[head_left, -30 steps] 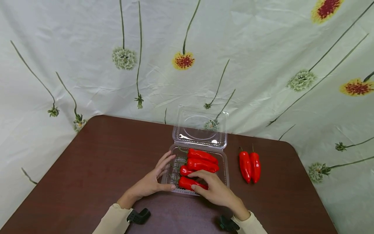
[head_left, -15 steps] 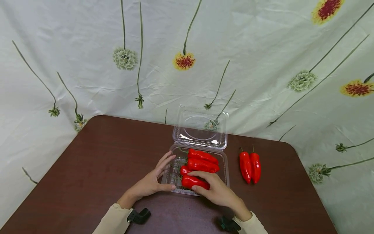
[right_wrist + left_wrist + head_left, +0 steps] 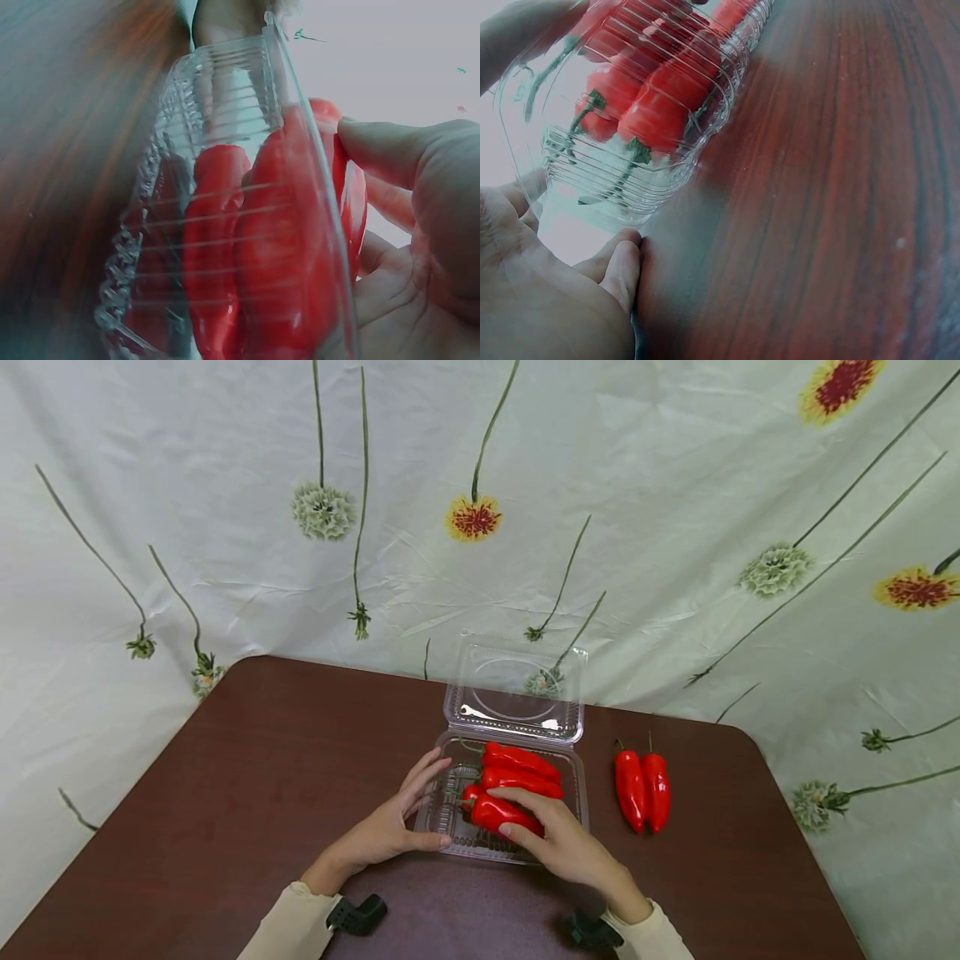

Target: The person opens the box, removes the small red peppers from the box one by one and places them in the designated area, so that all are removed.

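Left hand (image 3: 390, 822) rests with fingers straight and spread at the left side of a clear plastic container (image 3: 582, 785), whose lid (image 3: 517, 681) stands raised at the far edge. Inside lie red peppers (image 3: 521, 758), stems leftward; over its near part one more red pepper (image 3: 497, 814) is pinched between thumb and fingers of the right hand (image 3: 566, 839). Farther right, two loose peppers (image 3: 629, 792) lie side by side on the table (image 3: 322, 752)

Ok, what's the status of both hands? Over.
Right fingers pinching a red pepper at the open clear box. Left fingers at its left side. Two loose peppers right of it. Lid up, nothing visibly blocking.
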### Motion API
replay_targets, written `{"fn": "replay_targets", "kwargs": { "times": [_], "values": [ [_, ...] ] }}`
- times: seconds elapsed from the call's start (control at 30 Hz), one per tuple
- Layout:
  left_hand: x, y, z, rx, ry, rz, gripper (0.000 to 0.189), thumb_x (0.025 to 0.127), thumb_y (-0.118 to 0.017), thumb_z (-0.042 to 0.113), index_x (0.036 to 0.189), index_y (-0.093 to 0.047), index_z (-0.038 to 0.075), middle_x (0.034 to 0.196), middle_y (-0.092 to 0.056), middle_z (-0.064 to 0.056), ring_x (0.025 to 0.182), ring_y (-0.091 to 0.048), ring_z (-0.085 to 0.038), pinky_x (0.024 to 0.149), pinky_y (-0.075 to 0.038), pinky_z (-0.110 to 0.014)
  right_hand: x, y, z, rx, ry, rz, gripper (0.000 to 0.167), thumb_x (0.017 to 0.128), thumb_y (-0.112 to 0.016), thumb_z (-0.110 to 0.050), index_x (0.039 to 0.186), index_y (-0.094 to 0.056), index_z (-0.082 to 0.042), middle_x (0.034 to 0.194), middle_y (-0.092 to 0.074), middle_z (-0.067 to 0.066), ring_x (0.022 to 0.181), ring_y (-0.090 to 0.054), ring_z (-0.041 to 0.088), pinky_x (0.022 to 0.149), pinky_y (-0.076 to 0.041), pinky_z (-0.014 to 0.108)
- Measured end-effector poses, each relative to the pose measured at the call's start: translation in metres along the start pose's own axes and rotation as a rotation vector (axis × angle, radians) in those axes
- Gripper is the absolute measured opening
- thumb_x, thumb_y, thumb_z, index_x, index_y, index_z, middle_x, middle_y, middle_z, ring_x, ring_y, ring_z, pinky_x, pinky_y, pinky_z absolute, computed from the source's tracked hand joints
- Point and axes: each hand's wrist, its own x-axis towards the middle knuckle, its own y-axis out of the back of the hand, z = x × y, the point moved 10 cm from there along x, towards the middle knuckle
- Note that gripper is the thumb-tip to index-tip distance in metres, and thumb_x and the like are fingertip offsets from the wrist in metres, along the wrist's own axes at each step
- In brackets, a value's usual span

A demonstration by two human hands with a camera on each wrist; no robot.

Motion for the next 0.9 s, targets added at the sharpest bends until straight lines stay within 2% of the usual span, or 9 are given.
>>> {"fn": "replay_targets", "kwargs": {
  "times": [0.1, 0.27, 0.33, 0.43, 0.5, 0.57, 0.67, 0.8, 0.9],
  "values": [
    [0.000, 0.001, 0.001, -0.007, -0.005, 0.002, 0.101, 0.086, -0.080, 0.016, 0.162, -0.015, 0.016, 0.169, 0.008, 0.002, 0.153, -0.011, -0.040, 0.107, -0.023, -0.007, 0.000, 0.004, 0.000, 0.004, -0.001, 0.015, 0.047, 0.100, -0.063, -0.029, 0.145, -0.052, -0.022, 0.142, -0.058, -0.004, 0.122, -0.057, 0.018, 0.100, -0.050, 0.039],
    [0.000, 0.001, 0.001, -0.010, -0.004, 0.001, 0.101, 0.086, -0.080, 0.016, 0.162, -0.015, 0.017, 0.169, 0.008, 0.002, 0.153, -0.010, -0.040, 0.106, -0.022, -0.006, 0.001, 0.011, -0.007, -0.004, 0.061, 0.054, 0.046, 0.103, -0.057, -0.020, 0.149, -0.049, -0.020, 0.147, -0.054, -0.002, 0.132, -0.052, 0.022, 0.106, -0.046, 0.044],
    [-0.001, 0.001, 0.000, -0.005, 0.001, -0.001, 0.101, 0.086, -0.080, 0.015, 0.162, -0.014, 0.018, 0.169, 0.009, 0.003, 0.153, -0.010, -0.039, 0.111, -0.023, -0.012, 0.000, 0.014, -0.009, -0.014, 0.078, 0.074, 0.044, 0.104, -0.055, -0.017, 0.147, -0.051, -0.021, 0.147, -0.055, -0.002, 0.135, -0.050, 0.022, 0.109, -0.043, 0.047],
    [-0.001, 0.001, 0.001, -0.002, 0.004, -0.001, 0.101, 0.086, -0.080, 0.015, 0.162, -0.014, 0.018, 0.169, 0.009, 0.003, 0.153, -0.011, -0.039, 0.120, -0.022, -0.035, 0.000, 0.019, -0.009, -0.024, 0.079, 0.112, 0.042, 0.104, -0.054, -0.014, 0.144, -0.055, -0.022, 0.144, -0.056, -0.002, 0.135, -0.049, 0.023, 0.109, -0.042, 0.050],
    [-0.001, 0.002, 0.001, -0.005, 0.004, -0.001, 0.101, 0.086, -0.080, 0.015, 0.162, -0.014, 0.016, 0.169, 0.009, 0.002, 0.153, -0.011, -0.040, 0.120, -0.018, -0.052, -0.001, 0.024, -0.007, -0.026, 0.070, 0.142, 0.040, 0.103, -0.054, -0.012, 0.142, -0.057, -0.022, 0.142, -0.057, -0.002, 0.134, -0.049, 0.024, 0.108, -0.043, 0.051],
    [0.000, 0.002, 0.002, -0.010, 0.004, 0.001, 0.101, 0.085, -0.080, 0.015, 0.162, -0.014, 0.016, 0.169, 0.009, 0.002, 0.153, -0.010, -0.040, 0.118, -0.015, -0.062, -0.003, 0.028, -0.006, -0.022, 0.061, 0.171, 0.039, 0.103, -0.055, -0.011, 0.140, -0.059, -0.021, 0.140, -0.058, -0.001, 0.134, -0.049, 0.025, 0.109, -0.042, 0.053],
    [-0.001, 0.002, 0.002, -0.017, 0.003, 0.001, 0.101, 0.085, -0.080, 0.014, 0.162, -0.014, 0.015, 0.169, 0.009, 0.001, 0.153, -0.009, -0.040, 0.117, -0.013, -0.065, -0.006, 0.035, -0.004, -0.001, 0.054, 0.210, 0.037, 0.103, -0.054, -0.010, 0.138, -0.061, -0.020, 0.139, -0.059, -0.001, 0.135, -0.049, 0.027, 0.110, -0.041, 0.049],
    [-0.001, 0.000, 0.002, -0.021, -0.005, -0.002, 0.101, 0.086, -0.080, 0.014, 0.162, -0.014, 0.014, 0.169, 0.010, -0.001, 0.153, -0.008, -0.042, 0.117, -0.012, -0.066, -0.010, 0.047, -0.002, 0.021, 0.062, 0.260, 0.036, 0.103, -0.053, -0.007, 0.136, -0.062, -0.019, 0.140, -0.058, 0.001, 0.136, -0.048, 0.026, 0.114, -0.037, 0.031],
    [0.000, 0.000, 0.001, -0.009, -0.003, -0.002, 0.101, 0.086, -0.080, 0.014, 0.162, -0.013, 0.014, 0.169, 0.010, -0.002, 0.152, -0.009, -0.043, 0.117, -0.014, -0.066, -0.016, 0.057, 0.006, 0.034, 0.025, 0.282, 0.036, 0.103, -0.053, -0.007, 0.136, -0.061, -0.019, 0.142, -0.056, 0.001, 0.138, -0.046, 0.023, 0.113, -0.036, 0.025]
  ]
}}
